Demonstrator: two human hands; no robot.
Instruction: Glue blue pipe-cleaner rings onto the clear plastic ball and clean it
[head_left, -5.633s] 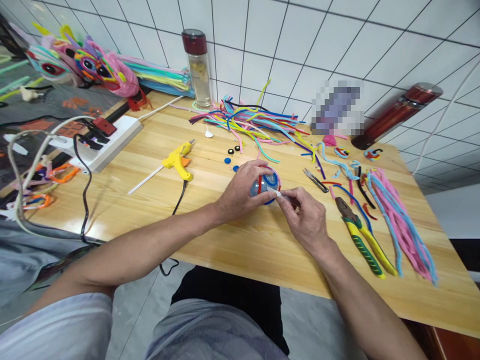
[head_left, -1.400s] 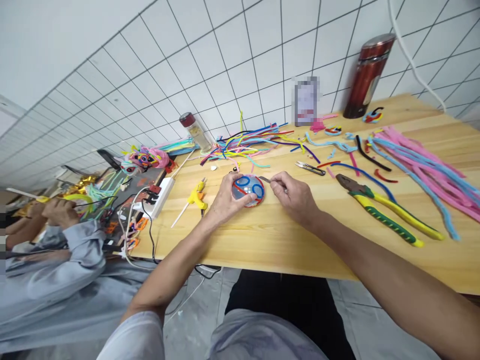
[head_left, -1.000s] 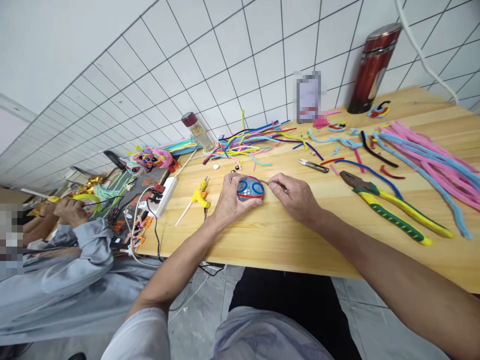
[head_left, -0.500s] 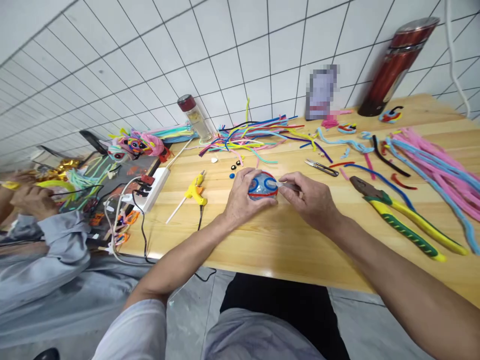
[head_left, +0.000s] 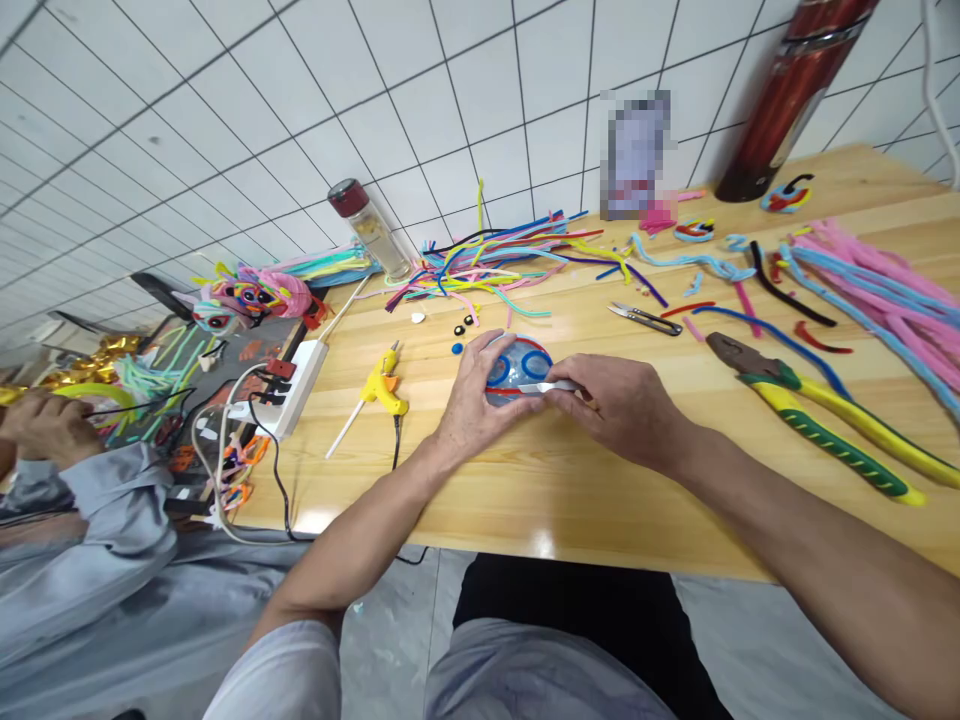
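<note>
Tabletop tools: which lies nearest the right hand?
Thread snips, just beyond the right hand; the pliers lie farther right, the glue gun past the left hand.

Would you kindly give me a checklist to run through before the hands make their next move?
1. Left hand holding the round piece: ok.
2. Right hand gripping the tool: ok.
3. Left hand well clear of the tool: not ok, thumb close to it.
4. Tool's edge sharp: cannot tell.
5. Glue gun apart from both hands: ok.
6. Glue gun cool: cannot tell.
</note>
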